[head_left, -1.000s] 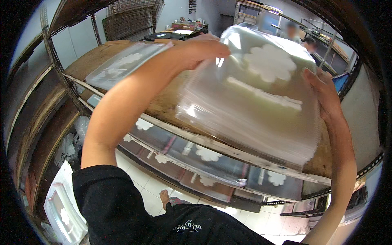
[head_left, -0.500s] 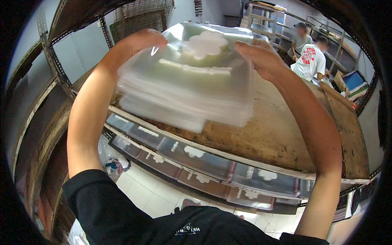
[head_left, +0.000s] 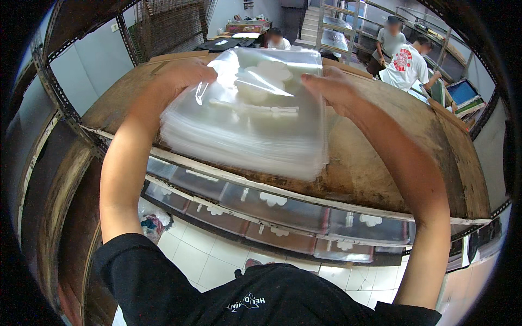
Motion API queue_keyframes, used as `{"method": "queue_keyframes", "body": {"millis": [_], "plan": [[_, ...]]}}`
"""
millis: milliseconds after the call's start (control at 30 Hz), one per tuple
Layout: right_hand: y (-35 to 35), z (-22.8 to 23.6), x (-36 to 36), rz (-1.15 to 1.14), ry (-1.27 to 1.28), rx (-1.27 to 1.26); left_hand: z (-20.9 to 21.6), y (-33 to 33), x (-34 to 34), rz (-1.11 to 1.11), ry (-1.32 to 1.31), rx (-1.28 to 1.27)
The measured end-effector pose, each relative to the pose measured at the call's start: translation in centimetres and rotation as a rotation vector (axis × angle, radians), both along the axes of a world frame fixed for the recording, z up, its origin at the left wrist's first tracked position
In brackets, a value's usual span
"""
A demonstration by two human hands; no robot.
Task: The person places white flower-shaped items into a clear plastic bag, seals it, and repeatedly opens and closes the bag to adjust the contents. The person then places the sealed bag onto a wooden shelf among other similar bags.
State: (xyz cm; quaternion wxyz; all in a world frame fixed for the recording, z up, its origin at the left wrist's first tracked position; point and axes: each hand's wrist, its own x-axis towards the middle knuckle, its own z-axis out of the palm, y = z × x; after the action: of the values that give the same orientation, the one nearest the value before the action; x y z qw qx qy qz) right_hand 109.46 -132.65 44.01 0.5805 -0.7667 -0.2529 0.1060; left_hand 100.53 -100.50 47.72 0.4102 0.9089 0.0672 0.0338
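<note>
Between my two hands hangs a stack of clear plastic sheets or bags (head_left: 239,136), printed with a white scalloped shape and a thin white bar. Its near edges are smeared by motion over the brown wooden tabletop (head_left: 375,168). My left hand (head_left: 190,75) is closed on the stack's far left corner. At the far right corner, my right hand (head_left: 333,89) grips it too, the thumb lying on top. Both arms reach forward, and the fingers under the stack are hidden.
Below the tabletop, a shelf (head_left: 304,209) carries similar printed clear sheets. Metal racking (head_left: 60,103) stands at the left. Two people (head_left: 399,60) work at the far right, and another person (head_left: 277,41) is beyond the table. A clear plastic bag (head_left: 155,223) lies on the tiled floor.
The stack has come slightly down and toward me in both hands, its lower edges now more even. My view has tilted up, showing more of the room behind the table.
</note>
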Motion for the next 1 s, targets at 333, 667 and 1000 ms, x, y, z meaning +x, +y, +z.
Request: {"method": "queue_keyframes", "body": {"millis": [333,667,1000], "plan": [[-0.7,-1.1,6.0,-0.052,-0.079,0.056,-1.2,2.9,4.4,-0.173,-0.225,0.094],[0.2,-2.6,2.2,-0.063,0.008,-0.009,-4.4,2.3,3.5,-0.087,-0.128,0.01],[-0.5,2.3,-0.8,-0.075,-0.206,-0.8,-3.4,1.6,2.8,-0.058,-0.124,0.407]]}}
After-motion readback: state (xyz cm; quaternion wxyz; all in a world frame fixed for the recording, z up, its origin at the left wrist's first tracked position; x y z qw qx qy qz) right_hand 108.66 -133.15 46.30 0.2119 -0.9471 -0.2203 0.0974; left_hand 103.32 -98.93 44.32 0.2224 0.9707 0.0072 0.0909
